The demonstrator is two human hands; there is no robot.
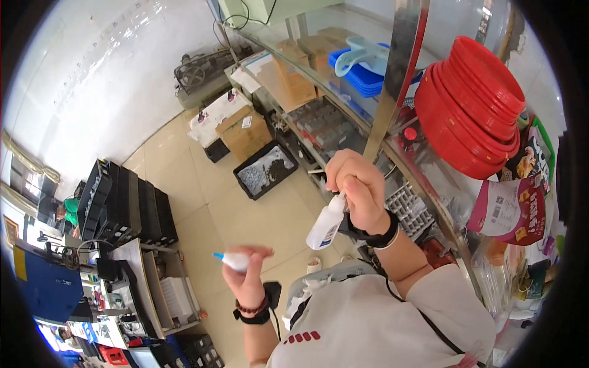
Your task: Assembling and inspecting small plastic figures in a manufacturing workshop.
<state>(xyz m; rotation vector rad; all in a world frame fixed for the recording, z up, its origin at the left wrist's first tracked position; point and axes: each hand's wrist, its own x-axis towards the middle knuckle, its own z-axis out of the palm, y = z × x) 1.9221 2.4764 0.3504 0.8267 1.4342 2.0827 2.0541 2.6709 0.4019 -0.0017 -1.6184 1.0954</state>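
Observation:
My right hand (359,187) is raised in front of a shelf unit and grips a small white squeeze bottle (325,224) by its top, so the bottle hangs downward. My left hand (246,273) is lower and to the left, and its fingers pinch a small white piece with a blue tip (230,260). The two hands are apart and do not touch. A black band sits on each wrist, and the left wrist also has a bead bracelet.
A glass-fronted shelf unit (392,153) on the right holds stacked red bowls (472,110), blue trays (362,76) and cardboard boxes (300,73). On the tiled floor stand a black crate of small parts (265,169), more boxes (242,132) and black cases (126,205). A cluttered desk (141,282) is at lower left.

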